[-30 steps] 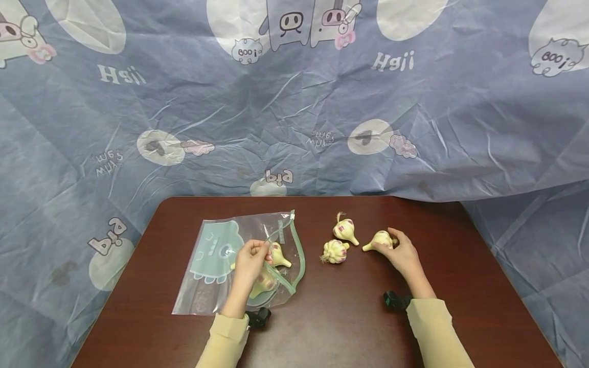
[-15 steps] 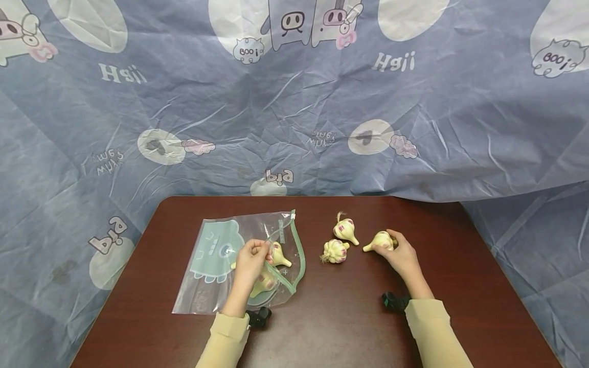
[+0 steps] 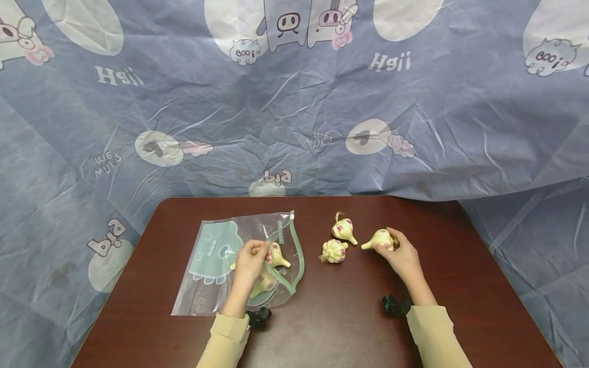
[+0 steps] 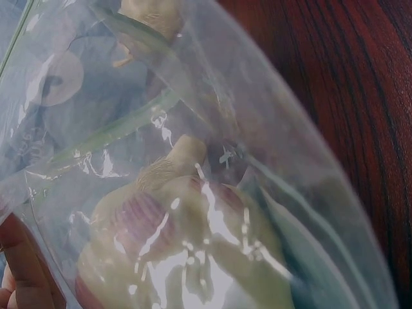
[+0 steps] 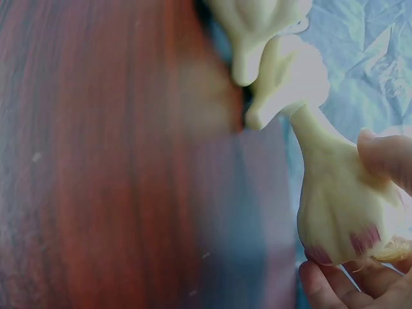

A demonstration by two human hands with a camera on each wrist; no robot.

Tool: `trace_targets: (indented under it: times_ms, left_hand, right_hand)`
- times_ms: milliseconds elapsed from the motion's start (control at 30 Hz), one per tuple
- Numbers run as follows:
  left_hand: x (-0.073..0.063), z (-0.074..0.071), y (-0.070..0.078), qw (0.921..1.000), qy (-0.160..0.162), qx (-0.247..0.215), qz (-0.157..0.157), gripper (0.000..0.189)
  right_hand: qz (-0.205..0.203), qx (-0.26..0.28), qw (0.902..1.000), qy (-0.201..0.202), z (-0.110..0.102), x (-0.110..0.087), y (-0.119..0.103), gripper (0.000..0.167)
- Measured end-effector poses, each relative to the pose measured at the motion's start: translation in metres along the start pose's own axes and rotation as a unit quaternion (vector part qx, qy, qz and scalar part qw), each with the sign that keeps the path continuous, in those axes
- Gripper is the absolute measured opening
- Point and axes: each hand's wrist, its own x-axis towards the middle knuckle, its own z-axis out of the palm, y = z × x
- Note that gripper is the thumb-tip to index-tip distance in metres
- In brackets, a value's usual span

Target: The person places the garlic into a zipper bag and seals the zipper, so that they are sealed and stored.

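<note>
My left hand pinches the edge of a clear zip bag with a green-trimmed mouth and a blue cartoon print. Garlic bulbs lie inside the bag; one garlic bulb fills the lower part of the left wrist view, behind the plastic. On the right, my right hand grips a garlic bulb between thumb and fingers, its stem pointing left. Two more bulbs rest between the bag and that hand: an upper garlic bulb and a lower garlic bulb.
Everything sits on a dark red-brown wooden table. Behind it hangs a blue cartoon-print cloth. A black wrist camera is on the left wrist, and another black camera on the right.
The head view has shifted very slightly. Both hands keep their places, the left at the bag and the right around the garlic bulb.
</note>
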Motion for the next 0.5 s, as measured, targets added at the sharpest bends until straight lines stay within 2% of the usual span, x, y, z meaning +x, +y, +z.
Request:
trace_targets:
  times_ms: [267, 500]
  left_hand:
    - [0.001, 0.001, -0.001, 0.9998, 0.004, -0.015, 0.015, 0.019]
    - [0.001, 0.002, -0.001, 0.9997, 0.004, -0.015, 0.020, 0.019]
  right_hand:
    - [-0.033, 0.012, 0.9993, 0.013, -0.003, -0.011, -0.029, 0.074]
    - [-0.060, 0.039, 0.9974, 0.010, 0.002, -0.019, -0.051, 0.071]
